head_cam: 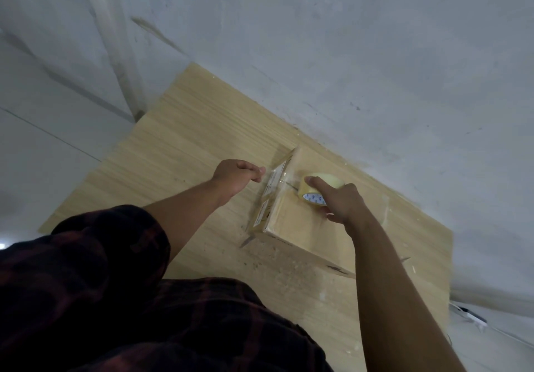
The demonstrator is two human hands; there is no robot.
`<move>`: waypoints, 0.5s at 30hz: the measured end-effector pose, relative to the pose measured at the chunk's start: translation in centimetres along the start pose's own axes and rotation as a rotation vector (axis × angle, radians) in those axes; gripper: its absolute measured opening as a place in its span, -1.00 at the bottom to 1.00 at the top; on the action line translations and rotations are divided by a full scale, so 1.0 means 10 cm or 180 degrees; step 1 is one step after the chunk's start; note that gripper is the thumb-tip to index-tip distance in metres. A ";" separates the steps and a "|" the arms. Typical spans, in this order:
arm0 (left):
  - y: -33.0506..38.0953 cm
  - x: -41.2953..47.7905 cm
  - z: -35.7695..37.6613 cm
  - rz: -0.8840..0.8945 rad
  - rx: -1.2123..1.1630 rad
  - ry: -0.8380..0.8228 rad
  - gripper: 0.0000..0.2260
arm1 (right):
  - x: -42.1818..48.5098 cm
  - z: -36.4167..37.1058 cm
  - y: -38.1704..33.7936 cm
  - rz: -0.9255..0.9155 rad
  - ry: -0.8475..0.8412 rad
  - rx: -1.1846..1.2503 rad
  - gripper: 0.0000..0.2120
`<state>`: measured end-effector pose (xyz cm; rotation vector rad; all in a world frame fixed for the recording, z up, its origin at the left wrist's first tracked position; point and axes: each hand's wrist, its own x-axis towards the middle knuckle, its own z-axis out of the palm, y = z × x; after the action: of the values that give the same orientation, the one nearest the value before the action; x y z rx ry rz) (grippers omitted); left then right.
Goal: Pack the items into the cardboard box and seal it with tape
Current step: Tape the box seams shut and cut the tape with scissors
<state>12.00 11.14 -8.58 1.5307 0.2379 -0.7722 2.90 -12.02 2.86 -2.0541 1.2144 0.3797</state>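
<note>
A scuffed grey-white plastered wall runs along the far edge of the pale wood-grain table, whose left edge drops off to a pale tiled floor. A dark red-and-black checked sleeve covers the near left corner. The closed brown cardboard box sits on the right half of the table, its far corner close to the wall-side edge. Bare tabletop lies open to its left and towards the person, and only a narrow strip shows on its right. The right hand grips a yellowish roll of clear packing tape with a blue-and-white core label, held at the box's top near its far edge, one finger laid over the roll's rim. The left hand hovers just beside the box's labelled left face, fingers curled and pinching the free end of the clear tape strip, which stretches from the roll across the box's upper left edge.
</note>
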 end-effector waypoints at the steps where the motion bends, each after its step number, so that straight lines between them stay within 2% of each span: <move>1: 0.00 0.02 0.01 0.0005 -0.0004 0.0005 -0.83 | 0.00 0.00 0.00 0.0008 -0.0005 0.0010 0.22; 10: -0.16 0.10 0.06 -0.0206 -0.0033 -0.0032 -0.81 | 0.00 0.01 -0.02 0.0058 -0.0023 -0.0034 0.27; 15: -0.19 0.15 0.17 -0.0354 -0.0015 -0.0091 -0.81 | -0.03 0.02 -0.03 0.0084 -0.0021 0.0027 0.21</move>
<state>11.46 9.38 -10.88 1.5108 0.3055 -0.8802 3.03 -11.62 3.00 -2.0300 1.2383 0.3928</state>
